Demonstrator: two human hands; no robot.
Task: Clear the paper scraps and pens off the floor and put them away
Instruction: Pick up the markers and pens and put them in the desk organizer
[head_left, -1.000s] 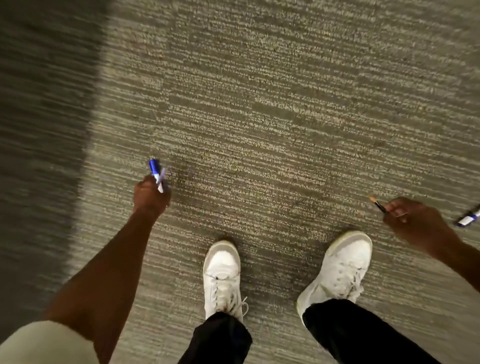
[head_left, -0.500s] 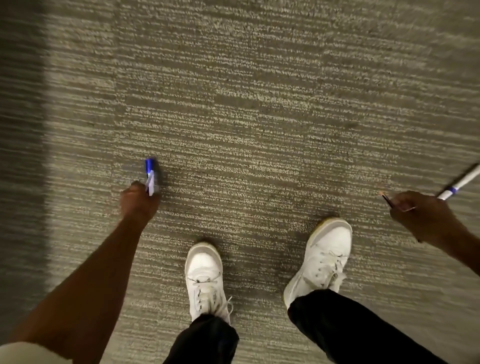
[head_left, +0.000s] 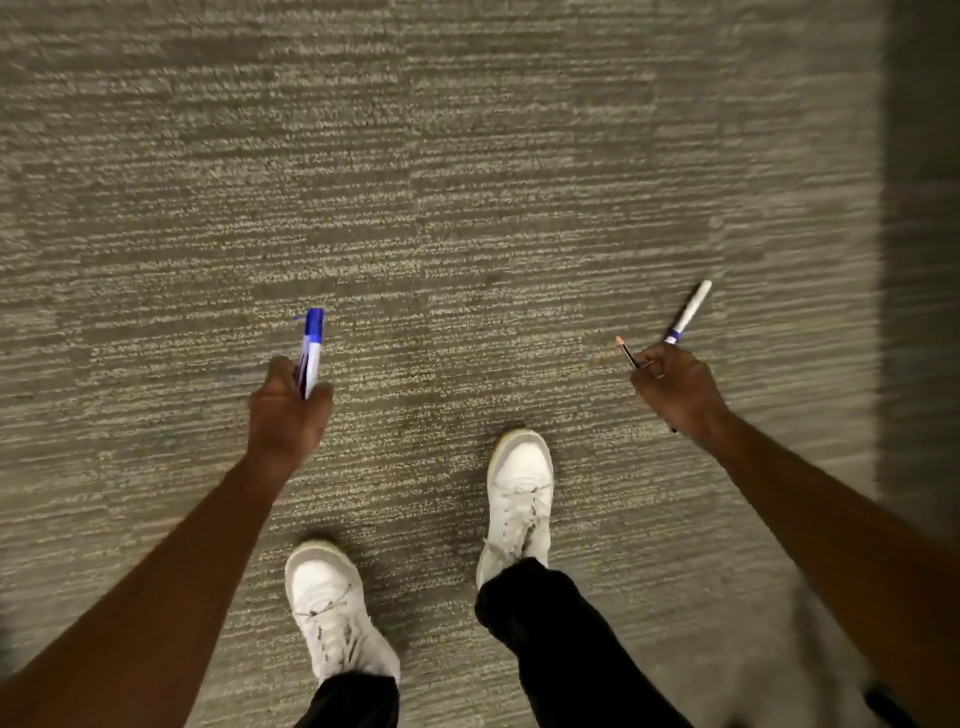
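Your left hand (head_left: 288, 410) grips blue-capped marker (head_left: 311, 351); right hand (head_left: 675, 387) now clutches white pen (head_left: 688, 312), likely pencil (head_left: 626, 352) too. Floor pen collected; stow next.

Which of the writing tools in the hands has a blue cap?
The marker in the left hand; the right hand holds a white-capped marker and a thin pencil.

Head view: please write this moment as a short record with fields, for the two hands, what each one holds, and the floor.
left hand: grips a blue-capped marker, cap pointing away from the person
right hand: holds a white marker and a thin dark pencil together
floor: grey striped carpet, no paper scraps or pens seen lying on it
feet: white sneakers, mid-step
task state: pens in hand, not yet put away
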